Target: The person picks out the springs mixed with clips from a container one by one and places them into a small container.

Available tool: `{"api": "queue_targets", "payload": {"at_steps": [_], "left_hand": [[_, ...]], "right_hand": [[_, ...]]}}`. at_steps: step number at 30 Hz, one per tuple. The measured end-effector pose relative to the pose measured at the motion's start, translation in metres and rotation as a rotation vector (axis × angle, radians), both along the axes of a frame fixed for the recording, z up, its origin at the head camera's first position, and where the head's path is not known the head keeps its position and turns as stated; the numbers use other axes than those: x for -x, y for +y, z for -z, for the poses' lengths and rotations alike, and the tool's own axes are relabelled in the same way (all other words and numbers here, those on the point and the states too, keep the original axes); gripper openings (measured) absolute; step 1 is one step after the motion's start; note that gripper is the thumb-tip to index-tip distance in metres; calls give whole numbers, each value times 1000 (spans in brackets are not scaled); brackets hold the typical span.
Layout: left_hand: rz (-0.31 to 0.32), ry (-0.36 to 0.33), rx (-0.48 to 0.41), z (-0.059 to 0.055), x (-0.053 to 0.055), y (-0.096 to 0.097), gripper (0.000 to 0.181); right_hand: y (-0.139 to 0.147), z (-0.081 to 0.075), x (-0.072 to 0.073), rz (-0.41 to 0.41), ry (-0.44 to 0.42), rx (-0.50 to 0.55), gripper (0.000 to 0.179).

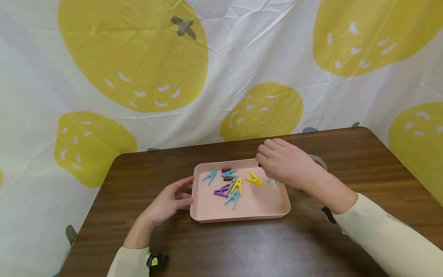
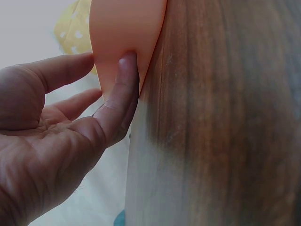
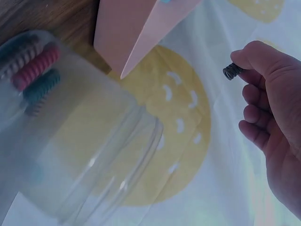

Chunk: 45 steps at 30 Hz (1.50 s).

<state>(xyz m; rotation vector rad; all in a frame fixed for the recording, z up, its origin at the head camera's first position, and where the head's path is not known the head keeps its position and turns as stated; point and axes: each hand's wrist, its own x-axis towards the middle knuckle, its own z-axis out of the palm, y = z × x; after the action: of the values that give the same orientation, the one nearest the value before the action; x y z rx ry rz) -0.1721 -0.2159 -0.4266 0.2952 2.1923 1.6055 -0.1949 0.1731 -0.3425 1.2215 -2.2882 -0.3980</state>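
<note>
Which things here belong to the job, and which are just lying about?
Likely the job:
dark coil pinched by the right hand
clear jar containing coils
pink tray touched by the left hand

Probably just there:
clothespins in the tray
lemon-print cloth
wooden table

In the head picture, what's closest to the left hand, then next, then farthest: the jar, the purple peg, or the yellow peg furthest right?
1. Purple peg: left half of the tray.
2. Rightmost yellow peg: right of the tray's middle.
3. Jar: past the tray's right side.
</note>
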Motion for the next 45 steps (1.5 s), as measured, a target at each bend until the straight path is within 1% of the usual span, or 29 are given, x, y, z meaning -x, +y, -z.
{"api": "queue_targets", "payload": {"at_steps": [3, 10, 16, 21, 24, 28, 36, 45], "left_hand": [[2, -2, -5, 0, 0, 0, 69], [5, -1, -7, 0, 1, -1, 70], [1, 3, 4, 0, 2, -1, 69], [5, 8, 1, 0, 2, -1, 69], [6, 9, 1, 1, 2, 0, 69], [7, 8, 2, 1, 2, 1, 69], [3, 5, 7, 1, 2, 1, 69], [3, 6, 1, 1, 1, 2, 69]], "right_hand": [[8, -2, -2, 5, 5, 25, 10], [30, -6, -5, 11, -17, 90, 20], [49, -8, -6, 7, -37, 133, 23], [62, -7, -5, -21, -7, 169, 21], [70, -5, -5, -26, -3, 188, 15], [78, -5, -7, -16, -5, 199, 12], [90, -4, -9, 19, -19, 194, 24], [98, 1, -8, 28, -28, 205, 26]]}}
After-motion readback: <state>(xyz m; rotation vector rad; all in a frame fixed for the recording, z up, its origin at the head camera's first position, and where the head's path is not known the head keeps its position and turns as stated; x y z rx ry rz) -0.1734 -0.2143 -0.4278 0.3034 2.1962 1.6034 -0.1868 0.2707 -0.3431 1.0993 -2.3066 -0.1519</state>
